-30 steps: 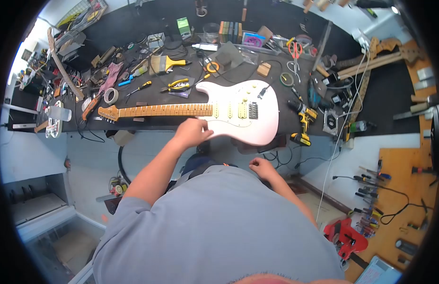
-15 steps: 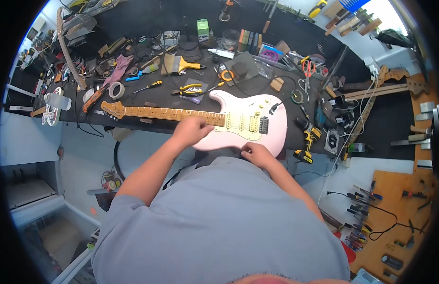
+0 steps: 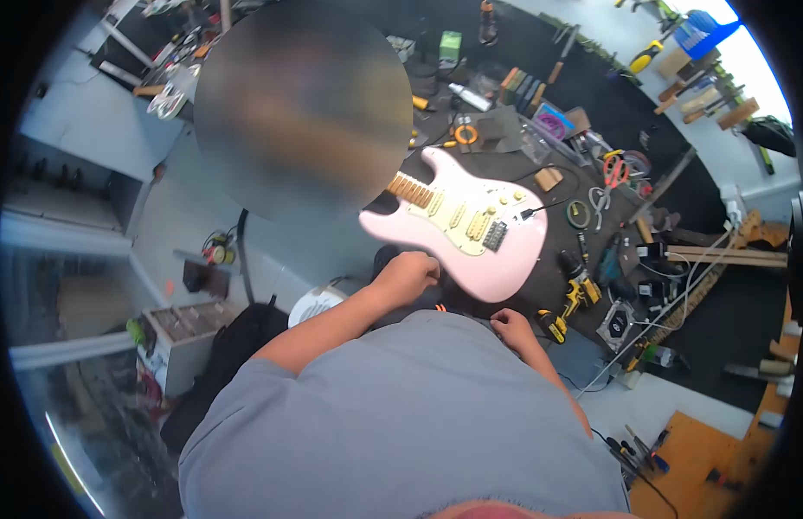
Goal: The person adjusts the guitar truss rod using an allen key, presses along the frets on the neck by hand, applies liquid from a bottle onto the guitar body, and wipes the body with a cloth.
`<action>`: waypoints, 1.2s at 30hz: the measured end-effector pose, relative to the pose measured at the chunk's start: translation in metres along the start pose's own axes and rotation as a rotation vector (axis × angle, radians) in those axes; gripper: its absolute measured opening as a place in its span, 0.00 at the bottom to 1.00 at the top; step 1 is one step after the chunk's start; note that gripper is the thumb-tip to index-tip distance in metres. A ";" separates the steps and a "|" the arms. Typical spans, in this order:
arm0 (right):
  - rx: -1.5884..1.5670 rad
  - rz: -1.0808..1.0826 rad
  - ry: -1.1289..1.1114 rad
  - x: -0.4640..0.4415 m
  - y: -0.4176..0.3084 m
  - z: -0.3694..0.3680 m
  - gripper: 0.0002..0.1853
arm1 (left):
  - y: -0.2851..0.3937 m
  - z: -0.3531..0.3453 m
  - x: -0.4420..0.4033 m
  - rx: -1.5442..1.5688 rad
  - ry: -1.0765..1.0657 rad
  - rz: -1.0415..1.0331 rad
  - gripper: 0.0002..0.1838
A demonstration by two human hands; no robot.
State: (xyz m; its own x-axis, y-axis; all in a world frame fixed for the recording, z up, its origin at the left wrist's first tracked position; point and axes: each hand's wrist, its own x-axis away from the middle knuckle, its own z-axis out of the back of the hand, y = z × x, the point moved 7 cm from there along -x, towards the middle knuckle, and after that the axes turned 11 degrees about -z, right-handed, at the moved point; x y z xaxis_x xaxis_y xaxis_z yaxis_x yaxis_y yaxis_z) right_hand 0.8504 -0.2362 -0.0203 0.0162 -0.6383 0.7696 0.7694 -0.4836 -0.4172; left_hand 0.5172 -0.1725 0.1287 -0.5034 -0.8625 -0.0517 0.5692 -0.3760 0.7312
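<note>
A pink electric guitar lies face up on the dark bench, a black cable plugged into its top. Only the body and a short piece of the neck show; a round blurred patch covers the rest. My left hand is beside the body's near edge with its fingers curled together and nothing visible in them; whether it touches the edge is unclear. Lower right of it, my right hand is loosely closed near my shirt, just off the guitar, with nothing visible in it.
A yellow-black cordless drill lies right of the guitar. Behind are a wooden block, green tape roll, orange ring and red-handled scissors. A white cable hangs at the right. A white round object stands below left.
The view has turned, so the guitar appears tilted. My left hand has come off the guitar's face to its near edge. My right hand neared the body, then drew back. A blurred patch appeared.
</note>
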 end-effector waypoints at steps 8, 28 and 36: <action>0.346 0.306 -0.249 -0.029 -0.035 -0.073 0.19 | 0.015 0.013 0.082 -0.057 -0.001 0.515 0.17; 0.889 0.513 -0.424 -0.029 -0.193 -0.167 0.17 | -0.063 -0.064 0.320 0.004 0.208 0.869 0.18; 0.686 0.435 -0.281 0.008 -0.210 -0.158 0.18 | -0.233 -0.099 0.442 0.057 -0.392 0.762 0.15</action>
State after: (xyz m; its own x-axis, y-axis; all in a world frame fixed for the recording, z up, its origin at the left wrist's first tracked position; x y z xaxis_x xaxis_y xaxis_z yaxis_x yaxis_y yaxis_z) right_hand 0.5884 -0.2339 -0.0028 0.4870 -0.4670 0.7381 0.8726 0.2965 -0.3881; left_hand 0.2259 -0.4997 -0.1317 -0.1909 -0.6893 0.6989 0.8153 0.2852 0.5039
